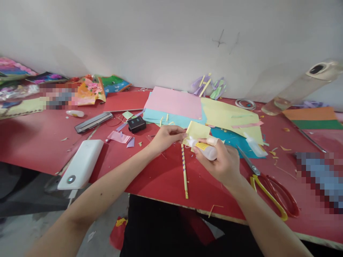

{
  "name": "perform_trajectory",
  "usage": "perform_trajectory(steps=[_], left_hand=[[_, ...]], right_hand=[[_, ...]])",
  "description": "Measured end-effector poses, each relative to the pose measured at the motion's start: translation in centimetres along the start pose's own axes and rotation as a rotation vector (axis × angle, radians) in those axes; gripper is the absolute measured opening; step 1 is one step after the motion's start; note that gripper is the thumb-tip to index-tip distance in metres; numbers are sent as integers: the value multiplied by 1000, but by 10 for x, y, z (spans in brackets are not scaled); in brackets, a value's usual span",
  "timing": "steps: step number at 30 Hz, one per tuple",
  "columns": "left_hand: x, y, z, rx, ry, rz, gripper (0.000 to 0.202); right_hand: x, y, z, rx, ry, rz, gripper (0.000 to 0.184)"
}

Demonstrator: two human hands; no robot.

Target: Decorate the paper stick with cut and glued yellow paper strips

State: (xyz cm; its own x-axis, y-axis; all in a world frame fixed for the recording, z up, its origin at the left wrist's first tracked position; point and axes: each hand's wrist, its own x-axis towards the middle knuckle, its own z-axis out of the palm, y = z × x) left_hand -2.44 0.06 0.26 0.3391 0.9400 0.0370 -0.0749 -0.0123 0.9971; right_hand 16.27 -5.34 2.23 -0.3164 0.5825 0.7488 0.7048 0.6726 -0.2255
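- Right hand (225,162) clamps round a glue bottle (208,151), nozzle at the small yellow paper (199,129); left hand (167,137) pinches that paper's left edge.
- Red table (158,178) lies under both, the 2 hands over its middle.
- Far: pink sheet (174,101).
- Right: scissors (255,170), 2 handles, red and yellow.
- Left: white power bank (81,162).
- Near, below the paper: 1 patterned pencil (184,167).
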Motion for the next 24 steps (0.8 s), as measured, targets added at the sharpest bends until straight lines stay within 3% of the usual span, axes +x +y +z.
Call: perform_trajectory(steps=[9, 17, 24], left_hand=[[-1, 4, 1, -16, 19, 18, 21], [-2, 8, 3, 27, 30, 39, 21], [-2, 6, 2, 42, 36, 55, 16]], right_hand=[[-1, -2, 1, -23, -43, -90, 22], [-3, 2, 4, -77, 12, -96, 25], [-6, 0, 3, -59, -109, -195, 24]])
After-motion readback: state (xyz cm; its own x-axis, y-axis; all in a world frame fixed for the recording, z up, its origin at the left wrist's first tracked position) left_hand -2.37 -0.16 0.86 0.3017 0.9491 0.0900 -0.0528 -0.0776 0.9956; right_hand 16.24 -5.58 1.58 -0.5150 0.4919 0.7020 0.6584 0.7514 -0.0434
